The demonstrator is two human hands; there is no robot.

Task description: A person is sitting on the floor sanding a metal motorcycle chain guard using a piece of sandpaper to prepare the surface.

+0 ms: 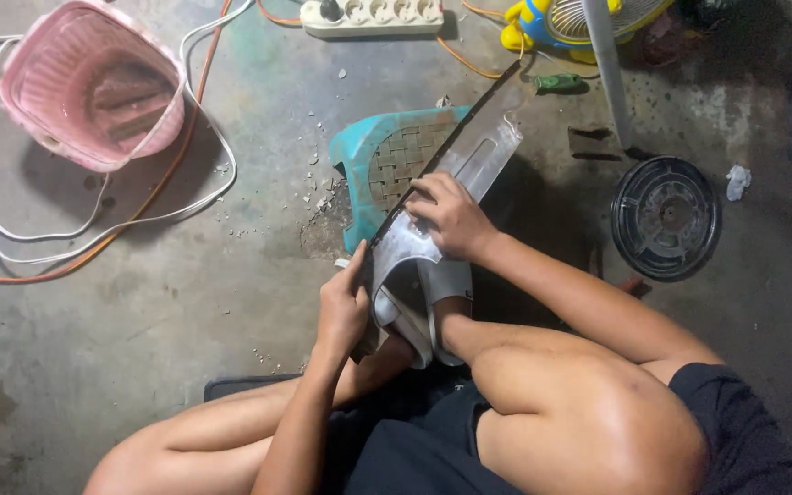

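The long metal strip [451, 174] runs near-left to far-right, gripped by the right hand [451, 215] and left hand [343, 307], across a teal stool [368, 147]; a black round grille [665, 217] lies right.

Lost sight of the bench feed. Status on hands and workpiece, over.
Left hand grips near end of long grey metal blade panel. Right hand presses its middle. Panel rests across teal plastic stool. Nothing blocking.

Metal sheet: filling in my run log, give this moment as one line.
left hand: grips metal sheet edge | right hand: presses on sheet | sheet rests on teal stool | foot in sandal below
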